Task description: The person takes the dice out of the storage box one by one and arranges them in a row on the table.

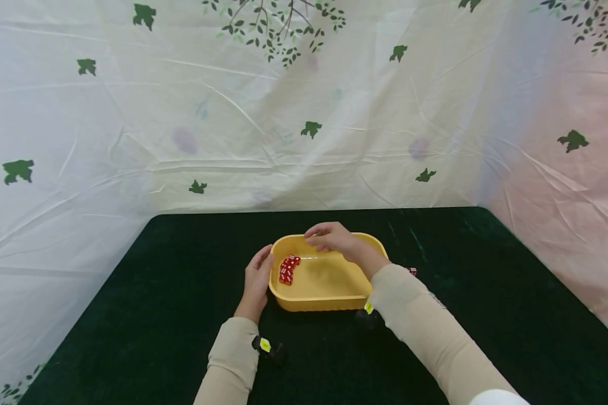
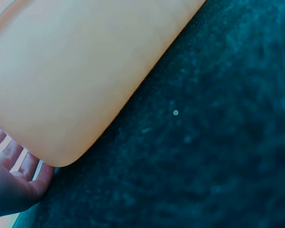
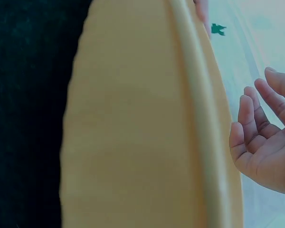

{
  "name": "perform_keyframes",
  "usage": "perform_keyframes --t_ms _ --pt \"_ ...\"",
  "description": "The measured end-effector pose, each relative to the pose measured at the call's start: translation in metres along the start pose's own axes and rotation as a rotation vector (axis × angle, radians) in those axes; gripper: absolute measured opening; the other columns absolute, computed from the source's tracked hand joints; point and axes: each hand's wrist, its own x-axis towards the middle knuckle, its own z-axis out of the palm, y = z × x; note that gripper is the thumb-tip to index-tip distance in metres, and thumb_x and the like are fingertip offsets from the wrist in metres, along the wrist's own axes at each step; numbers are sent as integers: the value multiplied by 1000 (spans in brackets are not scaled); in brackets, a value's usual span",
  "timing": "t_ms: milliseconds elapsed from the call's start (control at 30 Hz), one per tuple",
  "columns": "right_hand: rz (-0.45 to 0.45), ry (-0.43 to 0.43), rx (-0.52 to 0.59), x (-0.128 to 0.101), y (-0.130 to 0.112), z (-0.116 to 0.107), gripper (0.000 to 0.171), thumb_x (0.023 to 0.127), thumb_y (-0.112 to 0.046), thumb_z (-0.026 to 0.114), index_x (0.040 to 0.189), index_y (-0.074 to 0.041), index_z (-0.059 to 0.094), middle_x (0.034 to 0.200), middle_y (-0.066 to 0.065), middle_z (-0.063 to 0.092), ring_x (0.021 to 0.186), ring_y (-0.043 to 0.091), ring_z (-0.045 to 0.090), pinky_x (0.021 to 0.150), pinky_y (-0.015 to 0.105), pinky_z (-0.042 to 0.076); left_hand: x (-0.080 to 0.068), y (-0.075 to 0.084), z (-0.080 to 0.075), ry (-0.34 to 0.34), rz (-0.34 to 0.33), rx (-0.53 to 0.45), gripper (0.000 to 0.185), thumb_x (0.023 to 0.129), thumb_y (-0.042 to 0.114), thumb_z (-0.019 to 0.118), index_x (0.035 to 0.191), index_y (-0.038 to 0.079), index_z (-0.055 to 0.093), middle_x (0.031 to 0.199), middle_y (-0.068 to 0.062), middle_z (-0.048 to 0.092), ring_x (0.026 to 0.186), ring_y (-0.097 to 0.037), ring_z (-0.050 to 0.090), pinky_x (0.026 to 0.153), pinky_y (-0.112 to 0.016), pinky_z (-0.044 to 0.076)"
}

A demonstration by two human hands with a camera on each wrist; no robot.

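Closest in, your two pale sleeves came up from the bottom edge, the left sleeve (image 1: 230, 357) short in view, the right sleeve (image 1: 425, 332) slanting long across the desk (image 1: 147, 315). A small dark device with a yellow label (image 1: 266, 345) sat at your left wrist, and its twin (image 1: 369, 316) was at the right.

Then the left hand (image 1: 256, 281), and there you had it: fingers laid along the outside of the yellow tray (image 1: 329, 284) at its left end, touching the wall, extended rather than clenched. The tray sat on the dark green cloth right before you, long side towards you.

Inside it, over at the left, a tight cluster of red dice (image 1: 286, 274) with white pips lay on the floor of the tray, near your left hand. Off to the right, another bit of red and white (image 1: 412, 271) peeked out beside your right sleeve, mostly hidden.

Above the tray's far side hung your right hand (image 1: 334, 237), fingers loosely bent, thumb apart, nothing visible in its grasp.

Behind everything rose a pale, creased curtain (image 1: 263, 124) printed with green leaves (image 1: 311, 129) and leafy branches (image 1: 284, 28).
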Motion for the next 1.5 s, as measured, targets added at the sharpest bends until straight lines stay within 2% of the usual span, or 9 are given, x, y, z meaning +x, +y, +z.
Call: perform_keyframes --t_ms 133,333,533,700,1100,1333,1500 --pt "5 -28 -17 1 2 9 31 82 -17 59 108 0 56 98 9 58 84 26 53 83 45 39 0 1 0 -5 8 -5 34 91 23 44 124 12 45 124 -7 43 109 -20 43 90 -34 36" --pt "4 -86 -30 5 11 23 27 81 -17 60 105 -3 59 98 9 59 86 31 52 80 45 40 0 2 0 -5 11 -7 33 91 21 43 123 13 45 123 -6 43 109 -19 43 89 -33 37" --pt "-2 -116 -70 7 17 35 21 79 -14 62 98 -4 63 89 8 59 75 26 52 67 35 45 1 1 0 -9 14 -11 33 91 21 44 123 13 45 123 -6 44 108 -20 44 89 -34 37" --pt "-1 -154 -129 7 22 44 20 78 -12 62 97 -5 63 79 5 57 66 22 49 58 27 43 0 -1 -1 -10 15 -9 34 91 22 45 123 12 45 123 -7 43 109 -21 43 89 -34 37" --pt "14 -218 -181 9 31 49 18 79 -11 61 97 -7 63 77 8 57 61 23 50 56 28 45 0 -1 -2 -14 28 -16 33 91 20 44 123 13 46 123 -6 44 110 -21 43 90 -34 36" --pt "20 -208 -207 9 32 52 19 79 -10 62 97 -8 63 80 6 55 60 21 48 56 26 44 1 -1 -1 -7 28 0 32 91 20 45 122 13 46 122 -6 44 109 -20 43 90 -34 36" --pt "-12 -217 -222 10 34 54 20 79 -8 61 98 -8 63 82 6 56 59 19 46 54 25 42 1 -1 -1 -9 32 9 33 91 21 45 123 12 46 123 -6 44 109 -21 43 90 -35 36"
